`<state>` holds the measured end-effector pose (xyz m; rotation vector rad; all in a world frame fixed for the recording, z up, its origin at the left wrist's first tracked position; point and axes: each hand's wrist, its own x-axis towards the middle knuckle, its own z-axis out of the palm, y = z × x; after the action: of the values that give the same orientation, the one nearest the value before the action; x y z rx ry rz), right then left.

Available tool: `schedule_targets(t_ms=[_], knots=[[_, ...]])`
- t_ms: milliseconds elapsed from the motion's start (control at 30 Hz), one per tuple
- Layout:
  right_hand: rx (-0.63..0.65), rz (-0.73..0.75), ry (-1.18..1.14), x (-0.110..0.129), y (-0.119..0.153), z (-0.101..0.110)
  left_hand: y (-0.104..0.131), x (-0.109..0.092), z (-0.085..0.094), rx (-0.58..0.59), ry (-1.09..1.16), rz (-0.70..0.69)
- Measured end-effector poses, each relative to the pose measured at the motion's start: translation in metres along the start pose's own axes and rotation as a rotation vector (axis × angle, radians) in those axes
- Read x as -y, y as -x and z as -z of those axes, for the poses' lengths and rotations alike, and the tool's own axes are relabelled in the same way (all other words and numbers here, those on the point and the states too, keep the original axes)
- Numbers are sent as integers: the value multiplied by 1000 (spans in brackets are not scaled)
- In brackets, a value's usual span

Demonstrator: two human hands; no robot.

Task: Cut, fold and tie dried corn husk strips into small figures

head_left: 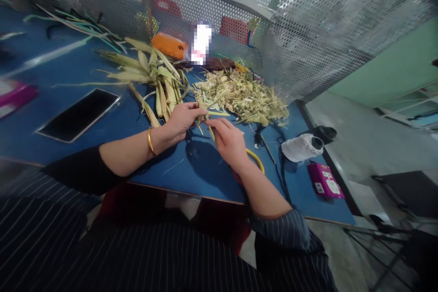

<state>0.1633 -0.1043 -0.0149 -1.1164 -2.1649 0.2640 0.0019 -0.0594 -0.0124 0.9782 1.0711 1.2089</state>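
At the far left of the blue table [191,171] I saw a pink case [15,96] near the edge, blurred, and just right of it a dark phone [78,114] lying flat, screen up. Beyond the phone lay a bundle of long green-yellow stalks [150,80], spread in a fan, their tips pointing toward the perforated metal screen [308,32] at the back. An orange pouch [169,45] sat against that screen, behind the stalks.

My left hand [181,121], with a gold bangle [150,141] on the wrist, was closed, thumb and fingertips pinching a thin green strip [205,121] over the middle of the table. My right hand [228,139] was closed on the same strip just beside the left, pinching its lower part; the two hands almost touched. The strip was held slightly above the tabletop, in front of the heap of pale trimmings [241,96] that lay just behind the hands.

Under the right wrist I could make out a yellow loop [256,157], partly hidden; I could not tell what it belonged to. Black cords [273,159] ran from there toward me. Farther right stood a white spool of thread [301,147] on its side, and near the table's right corner a small pink device [325,181].
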Motion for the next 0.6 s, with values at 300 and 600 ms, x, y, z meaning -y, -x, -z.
schedule_targets(t_ms=[300,600], knots=[[-303,65,261,-3,-3,9,11,5,-8,200,-88,-115],[-304,-238,301,-14,-8,9,21,2,-9,365,-190,-111]])
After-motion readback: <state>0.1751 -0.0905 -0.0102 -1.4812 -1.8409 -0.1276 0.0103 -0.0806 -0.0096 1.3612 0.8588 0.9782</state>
